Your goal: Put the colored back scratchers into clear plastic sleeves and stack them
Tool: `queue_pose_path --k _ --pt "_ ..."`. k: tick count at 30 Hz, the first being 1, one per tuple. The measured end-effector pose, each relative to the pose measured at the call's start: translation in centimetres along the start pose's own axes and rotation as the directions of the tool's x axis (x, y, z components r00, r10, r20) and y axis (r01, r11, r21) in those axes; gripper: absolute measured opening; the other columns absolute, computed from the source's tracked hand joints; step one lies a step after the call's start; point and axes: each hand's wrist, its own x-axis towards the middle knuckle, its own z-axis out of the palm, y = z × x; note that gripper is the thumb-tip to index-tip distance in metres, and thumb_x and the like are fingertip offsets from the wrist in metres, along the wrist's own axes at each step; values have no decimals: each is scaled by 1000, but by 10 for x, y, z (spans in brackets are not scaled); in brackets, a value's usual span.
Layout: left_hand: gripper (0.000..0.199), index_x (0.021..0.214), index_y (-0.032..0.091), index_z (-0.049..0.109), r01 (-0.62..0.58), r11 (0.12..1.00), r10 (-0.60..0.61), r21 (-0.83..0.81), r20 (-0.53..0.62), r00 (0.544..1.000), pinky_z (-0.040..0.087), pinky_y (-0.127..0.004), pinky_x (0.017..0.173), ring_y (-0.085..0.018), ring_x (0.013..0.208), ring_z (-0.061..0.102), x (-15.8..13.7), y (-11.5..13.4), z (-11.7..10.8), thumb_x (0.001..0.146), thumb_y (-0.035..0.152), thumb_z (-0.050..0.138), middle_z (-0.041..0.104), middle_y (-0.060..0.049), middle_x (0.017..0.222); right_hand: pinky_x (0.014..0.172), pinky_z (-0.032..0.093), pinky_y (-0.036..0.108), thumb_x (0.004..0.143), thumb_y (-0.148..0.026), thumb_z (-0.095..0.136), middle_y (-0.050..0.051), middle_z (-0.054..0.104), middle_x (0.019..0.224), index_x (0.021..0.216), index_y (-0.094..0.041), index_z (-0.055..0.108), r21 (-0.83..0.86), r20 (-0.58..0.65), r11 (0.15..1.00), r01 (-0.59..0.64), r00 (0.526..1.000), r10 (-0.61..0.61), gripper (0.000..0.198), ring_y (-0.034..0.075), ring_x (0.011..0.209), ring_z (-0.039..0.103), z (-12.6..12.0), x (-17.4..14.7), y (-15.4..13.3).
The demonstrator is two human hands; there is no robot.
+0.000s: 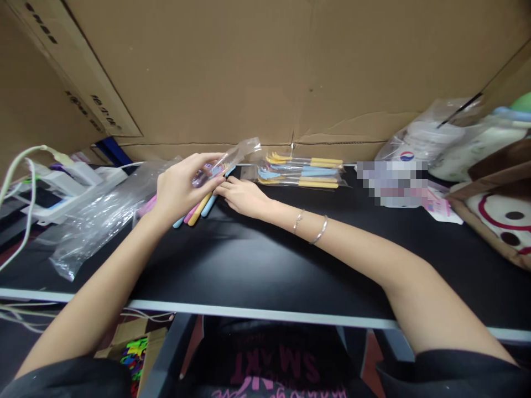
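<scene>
Nearest the camera is the person's dark shirt [274, 365] with pink lettering, tucked close to the table [249, 271], so that both forearms can reach across its black top to the far part. There the left hand [180, 182] curves its thumb and fingers in a narrow hold around a clear wrapper [249, 147], whose loose end sticks up past the fingertips, apparently because the grip is set lower down. Under and beside that hand lie coloured handles [201, 209], blue, yellow and pink, slanted side by side with their ends toward the person; whether they are inside the wrapper I cannot tell. The right hand [244, 197] comes in low from the other side, fingertips bent at the handles, perhaps to steady them; whether it pinches anything is hidden. Just beyond it, wrapped forks [305, 172] with yellow and blue handles lie roughly parallel, which seems to make a tidy row. A large clear plastic bag [103, 213] lies to the left, out of the way of the fingers.
</scene>
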Motion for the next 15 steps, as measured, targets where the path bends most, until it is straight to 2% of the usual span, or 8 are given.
queue_pose_path --k 3,7,11,15 --pt "46 132 26 65 2 1000 -2 29 1 1000 49 -27 80 -20 95 69 0 -1 -1 94 49 56 73 -4 116 87 54 38 104 -12 37 14 65 138 130 -16 62 -47 16 997 55 998 -54 37 27 128 55 13 17 8" --pt "45 132 27 65 -37 997 35 73 31 999 48 -27 79 -21 97 70 -2 2 0 94 50 56 73 -4 117 96 53 40 107 -14 32 15 56 151 141 -17 57 -54 -21 992 111 993 -112 43 26 135 53 25 26 19" --pt "45 133 28 64 -41 994 36 102 49 998 48 -27 80 -22 98 69 -2 3 1 94 50 57 73 -4 118 103 49 40 108 -21 31 17 57 149 142 -13 55 -15 -52 996 92 994 -92 42 26 133 55 32 32 25" --pt "45 133 28 64 -35 996 32 84 34 999 49 -29 82 -23 98 69 -1 1 -3 95 50 55 73 -5 117 101 50 37 108 -21 34 12 61 146 137 -19 59 -12 -70 996 88 994 -89 38 24 130 57 35 38 23"
